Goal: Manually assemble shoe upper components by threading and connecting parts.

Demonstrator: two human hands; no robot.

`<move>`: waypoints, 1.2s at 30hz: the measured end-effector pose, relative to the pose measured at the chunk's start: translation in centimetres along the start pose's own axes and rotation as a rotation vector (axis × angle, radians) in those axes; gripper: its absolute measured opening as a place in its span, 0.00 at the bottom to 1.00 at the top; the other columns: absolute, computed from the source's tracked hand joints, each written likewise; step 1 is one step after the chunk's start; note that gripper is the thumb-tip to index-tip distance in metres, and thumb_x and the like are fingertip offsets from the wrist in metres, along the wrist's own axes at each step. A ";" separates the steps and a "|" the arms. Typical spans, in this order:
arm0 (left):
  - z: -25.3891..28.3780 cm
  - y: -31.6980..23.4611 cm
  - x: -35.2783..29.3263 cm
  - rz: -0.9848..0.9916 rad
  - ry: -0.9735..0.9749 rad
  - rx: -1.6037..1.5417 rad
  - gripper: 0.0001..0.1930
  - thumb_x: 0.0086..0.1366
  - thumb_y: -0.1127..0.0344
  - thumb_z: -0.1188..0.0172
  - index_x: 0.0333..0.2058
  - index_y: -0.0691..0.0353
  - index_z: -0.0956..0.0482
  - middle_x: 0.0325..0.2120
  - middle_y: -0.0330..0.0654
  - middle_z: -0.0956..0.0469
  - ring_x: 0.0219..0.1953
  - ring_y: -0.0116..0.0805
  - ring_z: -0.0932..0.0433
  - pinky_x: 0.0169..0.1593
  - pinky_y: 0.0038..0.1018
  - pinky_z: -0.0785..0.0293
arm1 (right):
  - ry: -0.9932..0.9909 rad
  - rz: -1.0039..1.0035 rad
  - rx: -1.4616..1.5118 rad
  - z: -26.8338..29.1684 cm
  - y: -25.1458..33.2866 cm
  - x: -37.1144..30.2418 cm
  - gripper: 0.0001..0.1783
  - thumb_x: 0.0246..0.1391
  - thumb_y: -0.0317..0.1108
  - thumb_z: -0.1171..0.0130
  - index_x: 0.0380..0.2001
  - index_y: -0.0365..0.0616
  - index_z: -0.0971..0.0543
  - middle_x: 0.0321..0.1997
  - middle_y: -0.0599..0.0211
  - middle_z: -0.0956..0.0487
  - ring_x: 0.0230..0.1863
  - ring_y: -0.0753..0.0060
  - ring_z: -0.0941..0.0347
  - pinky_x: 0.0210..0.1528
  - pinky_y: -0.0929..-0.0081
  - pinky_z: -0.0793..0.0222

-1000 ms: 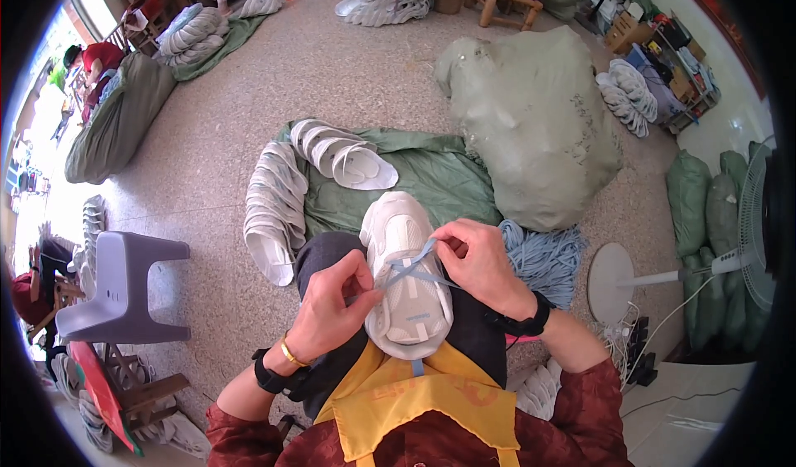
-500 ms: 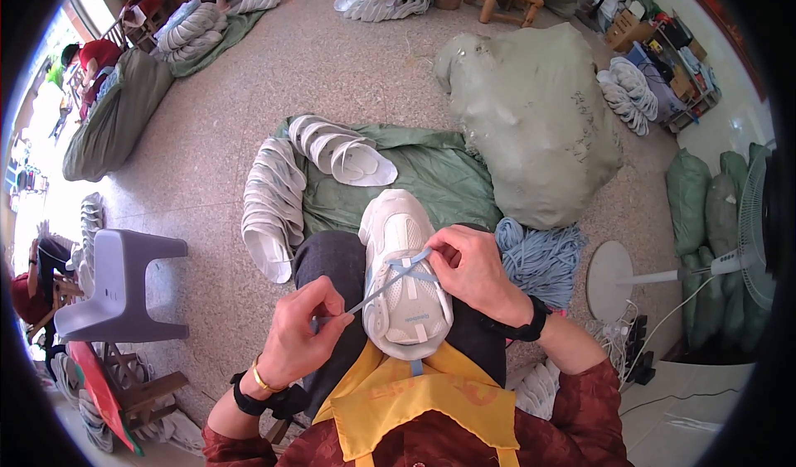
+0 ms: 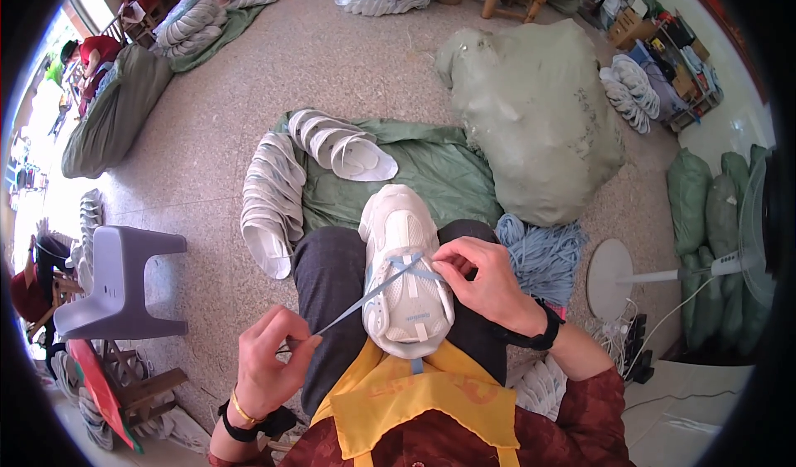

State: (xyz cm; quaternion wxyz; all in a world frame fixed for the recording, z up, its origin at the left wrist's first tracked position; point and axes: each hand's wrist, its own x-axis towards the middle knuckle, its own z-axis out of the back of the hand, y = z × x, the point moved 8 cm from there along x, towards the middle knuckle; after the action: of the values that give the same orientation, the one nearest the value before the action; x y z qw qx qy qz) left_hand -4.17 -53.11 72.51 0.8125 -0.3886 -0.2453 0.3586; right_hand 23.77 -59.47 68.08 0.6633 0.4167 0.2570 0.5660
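A white shoe (image 3: 400, 210) with mesh panels rests between my knees, its toe pointing away from me. A light blue flat shoelace (image 3: 365, 300) crosses its upper eyelets. The lace runs taut down and left from the shoe to my left hand (image 3: 272, 359), where thumb and forefinger pinch it. My right hand (image 3: 483, 280) is closed at the right eyelet edge of the shoe, thumb and forefinger pressed together there. Whether a bit of lace is also between those right fingertips is hidden.
Nested white shoe uppers (image 3: 274, 202) lie by a green cloth (image 3: 348, 206) ahead. A bundle of blue laces (image 3: 543, 256) sits right of my knee, below a big stuffed sack (image 3: 539, 127). A purple-grey chair (image 3: 120, 280) stands left, a fan (image 3: 750, 256) right.
My left hand has moved down and left, drawing out a longer stretch of lace. The right hand has shifted slightly down and right, from the lace to the eyelet edge.
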 end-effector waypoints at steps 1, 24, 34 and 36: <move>-0.6 0.3 0.2 -0.002 0.053 0.040 0.11 0.52 0.83 0.33 0.29 0.66 0.28 0.25 0.42 0.24 0.26 0.32 0.22 0.31 0.26 0.27 | 0.012 -0.003 -0.007 0.0 0.0 -0.1 0.04 0.56 0.24 0.33 0.35 0.35 0.17 0.31 0.64 0.17 0.26 0.77 0.20 0.28 0.79 0.25; -7.0 1.4 3.4 0.156 0.168 -0.542 0.11 0.63 0.77 0.33 0.33 0.65 0.30 0.27 0.34 0.25 0.31 0.17 0.26 0.34 0.20 0.25 | 0.131 0.376 -0.377 -2.2 5.1 1.1 0.06 0.55 0.29 0.37 0.32 0.40 0.23 0.32 0.59 0.24 0.33 0.53 0.21 0.33 0.60 0.25; -6.5 -1.2 4.4 -0.073 0.154 0.043 0.12 0.56 0.79 0.34 0.35 0.66 0.29 0.21 0.41 0.29 0.22 0.37 0.26 0.28 0.29 0.31 | 0.021 0.460 -0.411 -1.9 5.8 0.1 0.08 0.49 0.25 0.32 0.30 0.42 0.23 0.32 0.62 0.24 0.29 0.57 0.22 0.29 0.64 0.26; -6.7 -1.3 4.7 -0.140 0.154 0.104 0.10 0.55 0.79 0.35 0.33 0.66 0.28 0.22 0.43 0.28 0.23 0.42 0.26 0.29 0.32 0.29 | 0.040 0.472 -0.409 -2.0 5.6 0.2 0.08 0.49 0.25 0.32 0.31 0.41 0.22 0.32 0.62 0.24 0.29 0.56 0.22 0.30 0.64 0.26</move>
State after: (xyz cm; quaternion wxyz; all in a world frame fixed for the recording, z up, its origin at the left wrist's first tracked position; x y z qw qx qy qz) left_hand 3.81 -53.16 70.27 0.8711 -0.3543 -0.1898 0.2821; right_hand 19.20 -58.71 71.84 0.5786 0.3117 0.0472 0.7523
